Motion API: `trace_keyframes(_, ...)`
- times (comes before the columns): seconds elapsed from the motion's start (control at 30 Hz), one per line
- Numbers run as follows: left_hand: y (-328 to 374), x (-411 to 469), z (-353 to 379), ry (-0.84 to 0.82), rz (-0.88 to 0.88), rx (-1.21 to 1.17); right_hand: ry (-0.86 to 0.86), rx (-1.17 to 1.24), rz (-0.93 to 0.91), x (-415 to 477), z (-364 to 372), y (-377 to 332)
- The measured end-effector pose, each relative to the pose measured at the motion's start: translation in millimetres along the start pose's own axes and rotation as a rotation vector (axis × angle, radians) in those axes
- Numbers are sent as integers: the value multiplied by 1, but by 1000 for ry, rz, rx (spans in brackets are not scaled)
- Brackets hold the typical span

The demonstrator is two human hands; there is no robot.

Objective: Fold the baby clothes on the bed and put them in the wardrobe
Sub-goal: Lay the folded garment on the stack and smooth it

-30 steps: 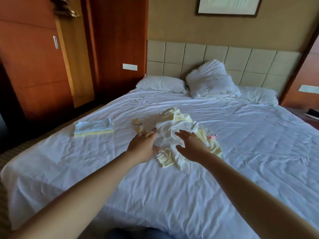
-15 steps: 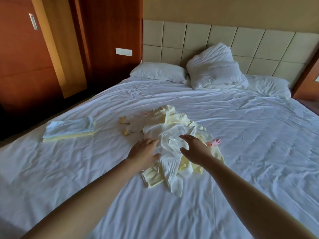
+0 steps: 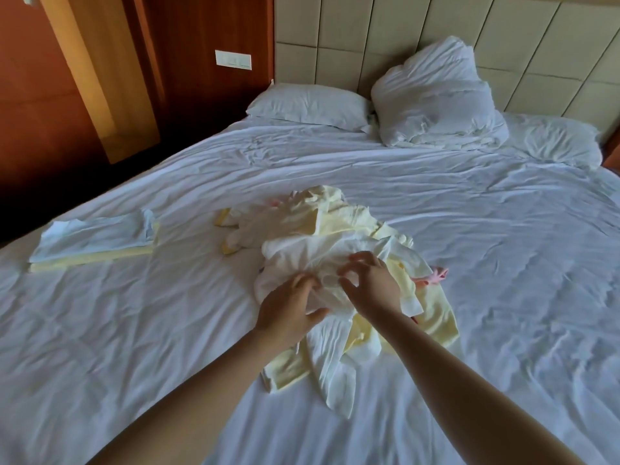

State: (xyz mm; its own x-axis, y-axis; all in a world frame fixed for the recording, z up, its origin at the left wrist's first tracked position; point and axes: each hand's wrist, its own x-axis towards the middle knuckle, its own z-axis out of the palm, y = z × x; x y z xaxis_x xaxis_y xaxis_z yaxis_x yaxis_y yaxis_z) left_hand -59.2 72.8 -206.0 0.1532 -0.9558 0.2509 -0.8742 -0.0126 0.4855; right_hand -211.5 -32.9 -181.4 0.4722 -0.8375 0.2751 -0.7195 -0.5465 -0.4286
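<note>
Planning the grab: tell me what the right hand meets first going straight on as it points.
The white garment on top of the unfolded pile; the right hand has curled fingers at or just above it.

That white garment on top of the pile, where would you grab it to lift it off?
Probably pinch the white garment by the raised folds at its middle, from above on the near side. It lies crumpled on top of the pile, so those folds stand free; its near trailing end overlaps yellow pieces.

White-sheeted bed (image 3: 486,263), heap of baby clothes (image 3: 339,236), folded stack (image 3: 90,241), pillows (image 3: 308,105)
</note>
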Motion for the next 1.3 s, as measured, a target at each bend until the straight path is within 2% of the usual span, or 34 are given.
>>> trace_keyframes(0.2,2,0,-1,63,-8,74,9,122,42,-8,-14,2)
trace_keyframes(0.27,6,-9,-7,58,17,-64,9,162,100,-15,-28,3)
trace_keyframes(0.37,20,-29,-23,63,-77,-276,26,281,159,-30,-50,2)
trace_keyframes(0.5,47,-47,-53,253,-188,-531,54,404,140,-56,-85,-10)
trace_keyframes(0.67,88,-65,-103,411,-172,-670,125,557,104,-88,-135,-41)
trace_keyframes(0.8,111,-84,-131,440,-168,-734,144,655,67,-112,-171,-63)
trace_keyframes(0.93,121,-105,-144,402,-161,-713,148,664,23,-131,-197,-74)
trace_keyframes(1.07,123,-125,-144,340,-151,-711,132,559,-29,-145,-204,-74)
trace_keyframes(1.3,124,-153,-121,-63,-203,-637,61,545,19,-169,-183,-72)
